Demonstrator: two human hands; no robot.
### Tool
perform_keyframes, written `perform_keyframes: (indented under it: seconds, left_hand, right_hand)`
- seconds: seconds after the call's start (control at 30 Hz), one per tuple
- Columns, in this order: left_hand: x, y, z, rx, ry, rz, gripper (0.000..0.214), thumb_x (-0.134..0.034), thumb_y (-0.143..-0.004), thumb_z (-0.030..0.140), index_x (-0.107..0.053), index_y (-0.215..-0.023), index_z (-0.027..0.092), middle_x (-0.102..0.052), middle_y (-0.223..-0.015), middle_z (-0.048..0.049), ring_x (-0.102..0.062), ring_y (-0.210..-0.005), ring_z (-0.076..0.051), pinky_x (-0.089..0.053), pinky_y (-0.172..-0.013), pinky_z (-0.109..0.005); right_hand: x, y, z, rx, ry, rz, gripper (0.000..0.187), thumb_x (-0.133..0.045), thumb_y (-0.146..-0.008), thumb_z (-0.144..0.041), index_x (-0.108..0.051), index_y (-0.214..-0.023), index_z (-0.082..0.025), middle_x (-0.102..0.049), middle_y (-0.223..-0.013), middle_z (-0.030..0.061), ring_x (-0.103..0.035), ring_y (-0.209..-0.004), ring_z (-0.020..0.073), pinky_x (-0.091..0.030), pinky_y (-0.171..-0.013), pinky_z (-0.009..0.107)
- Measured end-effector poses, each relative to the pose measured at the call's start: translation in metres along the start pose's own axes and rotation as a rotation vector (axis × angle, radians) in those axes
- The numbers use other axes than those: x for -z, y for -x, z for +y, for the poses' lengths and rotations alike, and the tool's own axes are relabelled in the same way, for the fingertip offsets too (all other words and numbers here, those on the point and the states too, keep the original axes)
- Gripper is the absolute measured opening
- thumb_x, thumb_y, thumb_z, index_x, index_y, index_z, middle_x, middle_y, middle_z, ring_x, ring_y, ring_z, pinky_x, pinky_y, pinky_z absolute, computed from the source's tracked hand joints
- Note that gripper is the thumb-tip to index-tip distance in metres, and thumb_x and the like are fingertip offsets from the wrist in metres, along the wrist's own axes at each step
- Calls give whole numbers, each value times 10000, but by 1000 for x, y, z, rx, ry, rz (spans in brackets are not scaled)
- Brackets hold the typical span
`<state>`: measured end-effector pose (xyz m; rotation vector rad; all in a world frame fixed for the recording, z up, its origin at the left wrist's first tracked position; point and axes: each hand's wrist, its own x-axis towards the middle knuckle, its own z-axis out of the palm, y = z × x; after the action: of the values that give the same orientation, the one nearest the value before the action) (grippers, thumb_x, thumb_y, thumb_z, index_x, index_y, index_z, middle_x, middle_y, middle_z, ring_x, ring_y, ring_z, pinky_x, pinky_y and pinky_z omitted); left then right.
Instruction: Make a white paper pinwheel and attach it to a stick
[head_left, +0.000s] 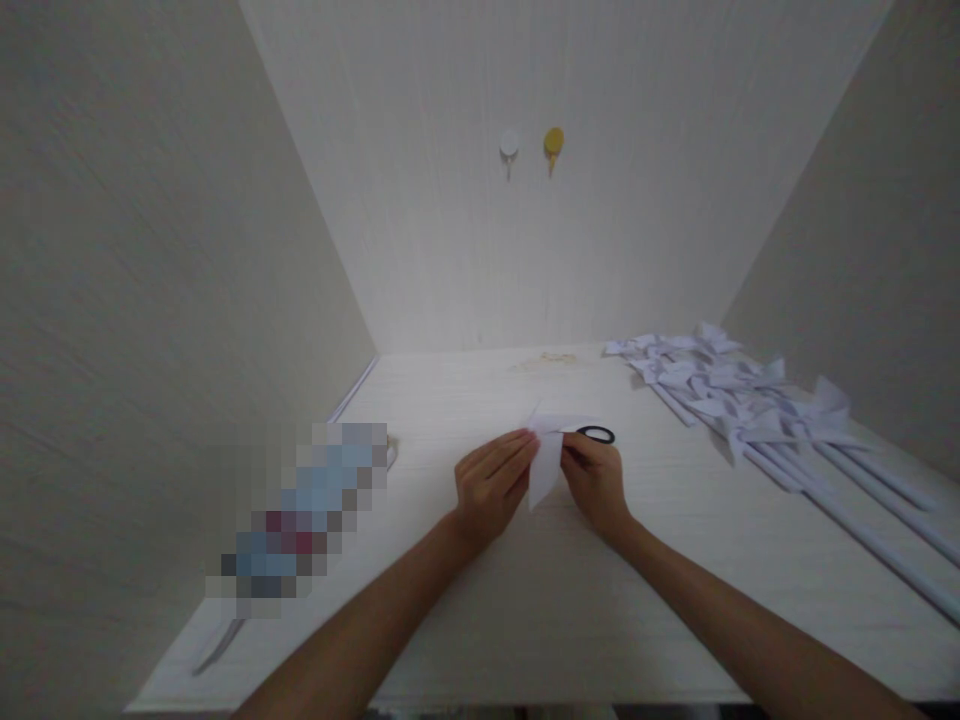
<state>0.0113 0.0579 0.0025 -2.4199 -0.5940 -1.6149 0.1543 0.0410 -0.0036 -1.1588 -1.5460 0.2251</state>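
Over the middle of the table, my left hand (491, 487) is closed on a piece of white paper (545, 472), fingers pressed together along its left side. The paper has folded points sticking up and down between the two hands. My right hand (598, 480) pinches the paper's right edge with thumb and fingertips. Just beyond the right knuckles is a black ring-shaped thing (596, 434); the rest of it is hidden, so its kind is unclear. Several white paper pinwheels (720, 390) lie in a pile to the right, with rolled white sticks (862, 520) pointing toward me.
A blurred-out bluish item (315, 510) lies on the left of the white table (450, 620), with a grey strip at its near end. Walls stand at the left, back and right. Two round hooks, white (509, 144) and yellow (553, 140), are on the back wall.
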Motion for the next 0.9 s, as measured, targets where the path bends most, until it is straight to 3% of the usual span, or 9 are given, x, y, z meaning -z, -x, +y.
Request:
perform_keyframes:
  seconds: [0.57, 0.9]
  left_hand:
    - [0, -2, 3, 90, 18, 21, 316, -544, -691, 94, -560, -993, 183, -638, -926, -73, -587, -855, -157, -500, -736, -278]
    - [-2, 2, 1, 70, 23, 19, 332, -534, -699, 78, -553, -1010, 191, -625, -965, -62, -574, -881, -148, -492, -756, -283]
  right_hand:
    - [1, 0, -2, 66, 17, -6, 210, -426, -702, -111, -586, -581, -173, -581, -520, -7, -510, -480, 116, -376, -488, 212]
    - [-1, 0, 0, 16, -30, 20, 184, -448, -710, -131, -603, -618, -168, -588, -534, 0, -531, -515, 124, -392, -506, 212]
